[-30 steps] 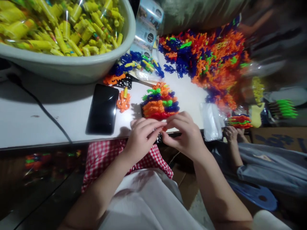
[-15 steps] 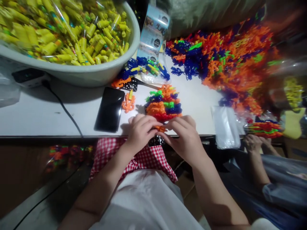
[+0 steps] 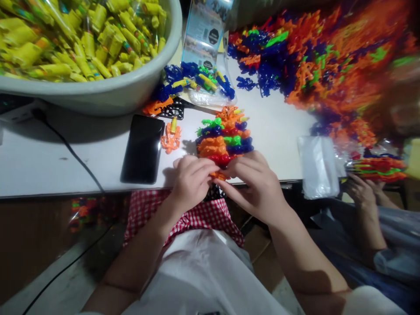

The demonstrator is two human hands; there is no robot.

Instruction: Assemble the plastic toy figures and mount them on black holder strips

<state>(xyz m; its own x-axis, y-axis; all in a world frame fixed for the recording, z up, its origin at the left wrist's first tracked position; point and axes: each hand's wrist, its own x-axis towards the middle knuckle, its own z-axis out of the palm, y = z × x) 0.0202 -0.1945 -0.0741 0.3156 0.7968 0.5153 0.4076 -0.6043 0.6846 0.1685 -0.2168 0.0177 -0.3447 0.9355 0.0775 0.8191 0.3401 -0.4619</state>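
Observation:
My left hand (image 3: 189,178) and my right hand (image 3: 254,183) meet at the near edge of the white table (image 3: 65,162), fingers curled and pinched together on a small orange plastic toy piece (image 3: 218,175). Just beyond my fingers stands a neat stack of coloured plastic pieces (image 3: 225,135) in orange, blue, green and red. A loose orange piece (image 3: 170,139) lies to the left of the stack. A black mesh part (image 3: 215,191) shows under my hands at the table edge.
A black phone (image 3: 142,148) lies left of my hands. A grey basin (image 3: 98,94) of yellow wrapped items fills the back left. A big heap of orange and blue pieces (image 3: 315,70) covers the back right. Clear bags (image 3: 318,166) lie at right, where another person's hands (image 3: 362,190) hold coloured pieces.
My hands have stayed pinched together at the table edge, and the orange piece now shows between my fingers. The view shifted slightly; the other person's hands moved right.

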